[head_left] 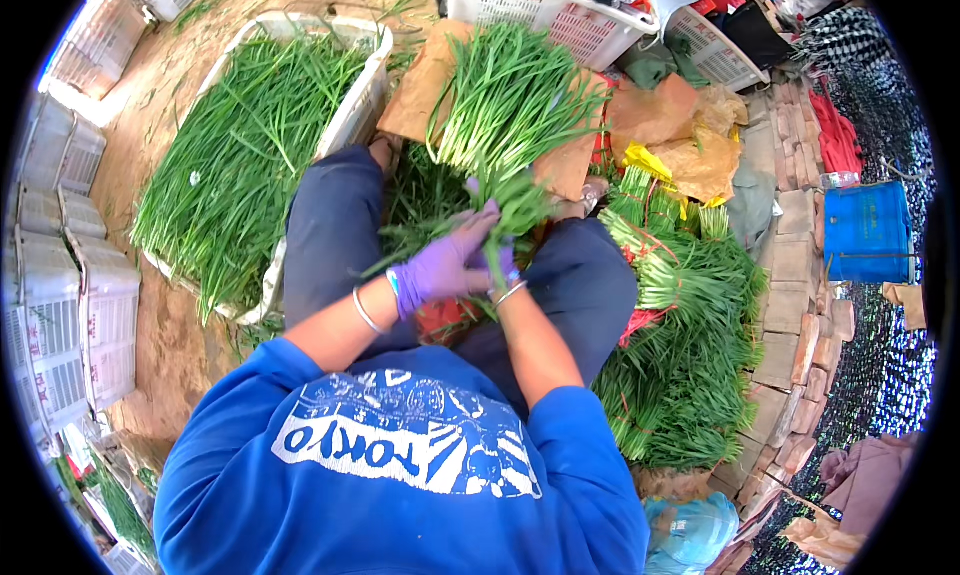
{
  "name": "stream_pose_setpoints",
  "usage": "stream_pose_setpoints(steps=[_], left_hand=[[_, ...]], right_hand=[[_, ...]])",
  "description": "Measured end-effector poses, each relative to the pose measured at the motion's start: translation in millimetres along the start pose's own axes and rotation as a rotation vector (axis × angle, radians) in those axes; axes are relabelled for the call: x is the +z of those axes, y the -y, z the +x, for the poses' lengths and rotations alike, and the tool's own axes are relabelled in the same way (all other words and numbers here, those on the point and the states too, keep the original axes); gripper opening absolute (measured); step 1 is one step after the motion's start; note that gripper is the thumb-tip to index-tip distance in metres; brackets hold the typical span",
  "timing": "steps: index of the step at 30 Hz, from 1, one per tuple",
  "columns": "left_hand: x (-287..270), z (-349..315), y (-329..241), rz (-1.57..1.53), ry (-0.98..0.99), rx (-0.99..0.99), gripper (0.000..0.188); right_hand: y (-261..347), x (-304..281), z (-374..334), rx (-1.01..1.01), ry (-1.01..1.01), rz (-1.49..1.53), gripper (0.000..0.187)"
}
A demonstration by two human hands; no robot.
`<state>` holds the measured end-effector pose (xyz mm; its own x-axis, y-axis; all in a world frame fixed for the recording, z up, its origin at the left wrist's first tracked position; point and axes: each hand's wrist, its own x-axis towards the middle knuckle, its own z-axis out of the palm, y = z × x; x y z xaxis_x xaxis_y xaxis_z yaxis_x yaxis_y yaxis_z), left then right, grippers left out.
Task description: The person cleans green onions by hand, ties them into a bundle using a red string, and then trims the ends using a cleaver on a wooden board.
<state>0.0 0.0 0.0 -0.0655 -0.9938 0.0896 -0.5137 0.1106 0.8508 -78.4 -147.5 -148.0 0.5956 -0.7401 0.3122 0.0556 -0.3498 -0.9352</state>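
"One loose handful of green stalks (525,207), then: where is it?"

"Mid-view, between the navy-trousered legs (330,235), rather blurred. Take it as the clock's centre."

"And the hands?"

"Together against it, both in purple gloves: the left hand (442,267) at eight o'clock, the right hand (497,263) at seven, partly behind the left. Blur and overlap keep me from telling whether either closes on the stalks."

"Next out?"

"At twelve, a heap of similar stalks (505,105) on brown cardboard (425,85). At four, piled bundles (695,365) with red ties (640,325). At nine, a white bin (357,105) full of long greens (250,165)."

"Farther?"

"Crumpled brown paper (715,155) at two, a blue container (868,232) at three, and stacked white crates (105,305) at nine, beyond the bin."
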Motion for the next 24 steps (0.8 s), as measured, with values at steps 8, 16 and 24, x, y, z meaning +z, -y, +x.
stream_pose_setpoints(steps=[8,16,24], left_hand=[[-9,-7,-17,0.243,-0.426,0.15,0.128],[53,-15,47,-0.452,-0.568,-0.198,0.089],[-9,-42,72,-1.052,-0.446,-0.221,0.024]], right_hand=[[280,-5,4,0.127,-0.412,0.471,0.037],[390,-38,-26,-0.035,-0.711,0.693,0.04],[323,-150,-85,0.128,-1.048,0.523,0.033]])
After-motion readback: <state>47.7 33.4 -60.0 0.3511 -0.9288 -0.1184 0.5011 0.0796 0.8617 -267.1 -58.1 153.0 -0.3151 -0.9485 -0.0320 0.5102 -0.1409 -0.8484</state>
